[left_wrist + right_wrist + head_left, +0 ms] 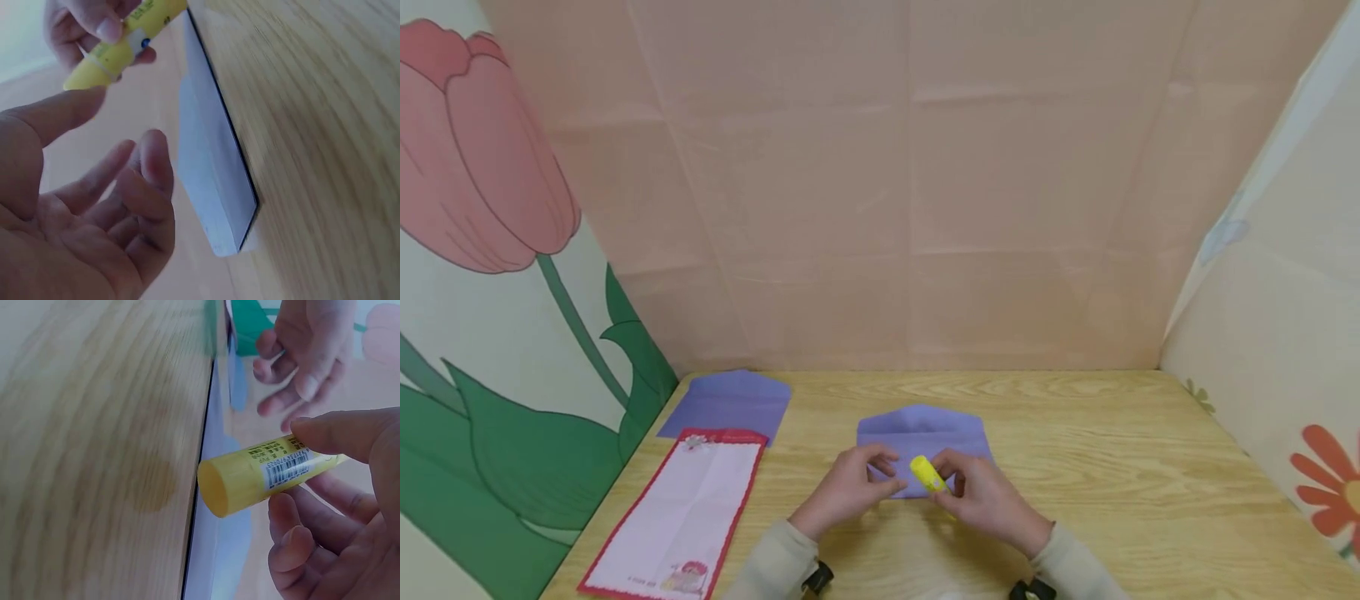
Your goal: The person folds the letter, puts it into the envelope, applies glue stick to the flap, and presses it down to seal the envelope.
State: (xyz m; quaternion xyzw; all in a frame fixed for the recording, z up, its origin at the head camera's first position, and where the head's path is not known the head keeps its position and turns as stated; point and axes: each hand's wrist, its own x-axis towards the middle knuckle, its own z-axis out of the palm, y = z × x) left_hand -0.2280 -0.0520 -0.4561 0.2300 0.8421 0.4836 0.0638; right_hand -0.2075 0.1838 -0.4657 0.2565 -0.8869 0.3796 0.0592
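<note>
- Tube [927, 472], yellow, barcoded: pinched in right hand [983, 495], thumb opposing fingers.
- Left hand [848, 480]: thumb and fingers apart, loosely bent, beside the grip.
- Purple envelope [925, 442]: on table [1120, 492], below the grip.

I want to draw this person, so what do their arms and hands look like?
The arms wear long, plain, pale beige sleeves: the left sleeve and the right sleeve both reach the wrist. A small black piece shows by each wrist, the left one and the right one. The left hand and right hand wear no gloves.
</note>
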